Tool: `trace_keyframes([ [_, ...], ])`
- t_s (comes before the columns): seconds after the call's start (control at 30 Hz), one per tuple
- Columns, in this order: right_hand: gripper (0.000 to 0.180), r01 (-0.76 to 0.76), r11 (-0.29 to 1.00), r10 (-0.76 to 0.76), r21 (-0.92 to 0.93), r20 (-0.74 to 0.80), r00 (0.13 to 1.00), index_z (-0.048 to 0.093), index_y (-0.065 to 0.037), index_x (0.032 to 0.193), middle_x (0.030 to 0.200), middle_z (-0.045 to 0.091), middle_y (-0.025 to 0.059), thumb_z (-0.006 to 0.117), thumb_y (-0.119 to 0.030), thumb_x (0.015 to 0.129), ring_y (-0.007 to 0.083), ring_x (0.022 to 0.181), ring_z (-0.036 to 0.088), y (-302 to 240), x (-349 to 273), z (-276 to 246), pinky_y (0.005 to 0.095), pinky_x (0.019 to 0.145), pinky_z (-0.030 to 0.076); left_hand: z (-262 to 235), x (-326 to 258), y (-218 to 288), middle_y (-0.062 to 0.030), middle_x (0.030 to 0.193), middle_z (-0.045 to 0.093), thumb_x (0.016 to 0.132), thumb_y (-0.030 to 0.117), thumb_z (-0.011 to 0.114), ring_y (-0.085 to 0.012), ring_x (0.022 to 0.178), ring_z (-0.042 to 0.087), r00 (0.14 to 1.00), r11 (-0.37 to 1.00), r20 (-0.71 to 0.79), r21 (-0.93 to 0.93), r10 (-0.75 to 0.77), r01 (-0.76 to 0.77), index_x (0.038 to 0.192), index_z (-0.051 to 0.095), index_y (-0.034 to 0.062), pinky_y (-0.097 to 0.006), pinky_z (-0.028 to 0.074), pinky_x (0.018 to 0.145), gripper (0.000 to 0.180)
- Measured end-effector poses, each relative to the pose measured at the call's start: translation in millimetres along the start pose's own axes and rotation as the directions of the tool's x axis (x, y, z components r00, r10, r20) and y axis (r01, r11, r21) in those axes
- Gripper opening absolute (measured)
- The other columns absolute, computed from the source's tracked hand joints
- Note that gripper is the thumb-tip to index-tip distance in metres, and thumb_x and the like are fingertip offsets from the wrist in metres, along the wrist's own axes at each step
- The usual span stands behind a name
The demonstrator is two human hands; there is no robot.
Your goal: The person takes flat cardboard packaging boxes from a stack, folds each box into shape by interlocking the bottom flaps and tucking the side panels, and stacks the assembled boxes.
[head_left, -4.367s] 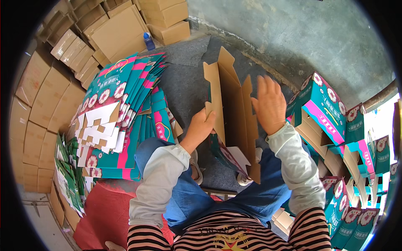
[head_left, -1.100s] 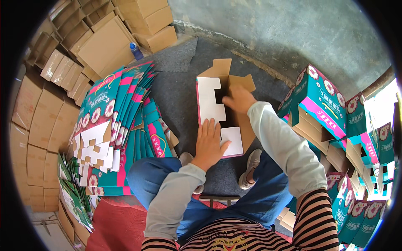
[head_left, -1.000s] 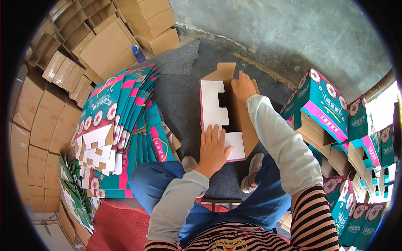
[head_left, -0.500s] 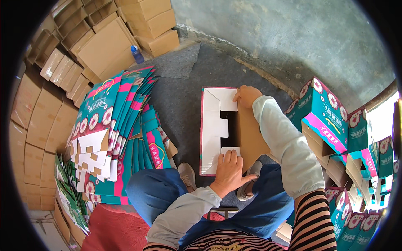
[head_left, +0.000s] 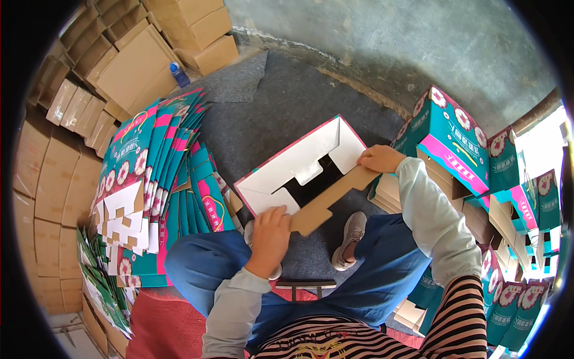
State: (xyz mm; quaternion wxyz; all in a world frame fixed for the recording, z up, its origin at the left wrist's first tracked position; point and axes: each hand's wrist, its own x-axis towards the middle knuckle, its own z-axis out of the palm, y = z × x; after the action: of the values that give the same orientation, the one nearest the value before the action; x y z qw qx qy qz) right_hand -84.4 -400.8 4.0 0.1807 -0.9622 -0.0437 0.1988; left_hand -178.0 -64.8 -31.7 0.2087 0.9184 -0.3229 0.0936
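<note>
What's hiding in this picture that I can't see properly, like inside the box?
All in the head view:
- The bottom of the open box: too dark, and partly covered by its white flaps.
- The left shoe: partly behind the left hand.
- What's inside the blue bottle: too small to tell.
- The green boxes at far right: some cut off by the round dark edge.

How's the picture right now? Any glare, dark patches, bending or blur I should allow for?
Head view: strong glare whites out the bright gap at far right; head view: the inside of the partly closed carton is too dark to read; head view: stacked brown cartons curve toward the black rim; head view: left hand and right hand show no strong blur.
</note>
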Motion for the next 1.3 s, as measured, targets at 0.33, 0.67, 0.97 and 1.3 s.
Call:
trace_keyframes([
  [0.33, 0.059, -0.031, 0.998, 0.044, 0.050, -0.271, 0.962, 0.057, 0.003, 0.108, 0.074, 0.058, 0.0135, 0.044, -0.051, 0.087, 0.0267, 0.060, 0.056, -15, 0, 7, 0.0366, 0.061, 0.047, 24, 34, -15, -0.0242, 0.116, 0.051, 0.085, 0.020, 0.057, -0.0360, 0.106, 0.051, 0.825, 0.846, -0.277, -0.377, -0.492, 0.377, 0.136, 0.028, -0.0016, -0.045, 0.037, 0.090, 0.062],
  [0.67, 0.069, 0.456, 0.795, -0.558, -0.400, -0.186, 0.809, 0.044, -0.011, 0.130, 0.138, 0.038, 0.0134, 0.070, -0.040, 0.072, 0.0314, 0.125, 0.038, -46, -2, 32, 0.0401, 0.099, 0.036, 19, 33, -7, -0.0163, 0.137, 0.038, 0.082, 0.030, 0.061, -0.0323, 0.129, 0.031, 0.990, 0.973, -0.052, 0.184, -0.135, 0.142, 0.129, 0.044, 0.0037, -0.048, 0.023, 0.104, 0.057],
  [0.97, 0.065, 0.451, 0.813, -0.493, -0.369, -0.023, 0.870, 0.048, -0.012, 0.127, 0.131, 0.047, 0.0129, 0.068, -0.041, 0.073, 0.0300, 0.121, 0.043, -44, 13, 37, 0.0384, 0.096, 0.040, 27, 31, -17, -0.0167, 0.130, 0.046, 0.084, 0.033, 0.057, -0.0319, 0.122, 0.040, 0.994, 0.984, 0.015, 0.146, -0.105, 0.101, 0.127, 0.045, 0.0022, -0.047, 0.026, 0.103, 0.055],
  [1.3, 0.058, 0.450, 0.828, -0.461, -0.335, 0.051, 0.886, 0.052, -0.012, 0.122, 0.126, 0.051, 0.0103, 0.067, -0.042, 0.074, 0.0283, 0.116, 0.047, -44, 16, 35, 0.0372, 0.094, 0.041, 26, 30, -20, -0.0172, 0.126, 0.048, 0.084, 0.033, 0.057, -0.0325, 0.117, 0.043, 0.997, 0.992, 0.031, 0.102, -0.077, 0.073, 0.122, 0.048, 0.0014, -0.046, 0.028, 0.100, 0.050],
])
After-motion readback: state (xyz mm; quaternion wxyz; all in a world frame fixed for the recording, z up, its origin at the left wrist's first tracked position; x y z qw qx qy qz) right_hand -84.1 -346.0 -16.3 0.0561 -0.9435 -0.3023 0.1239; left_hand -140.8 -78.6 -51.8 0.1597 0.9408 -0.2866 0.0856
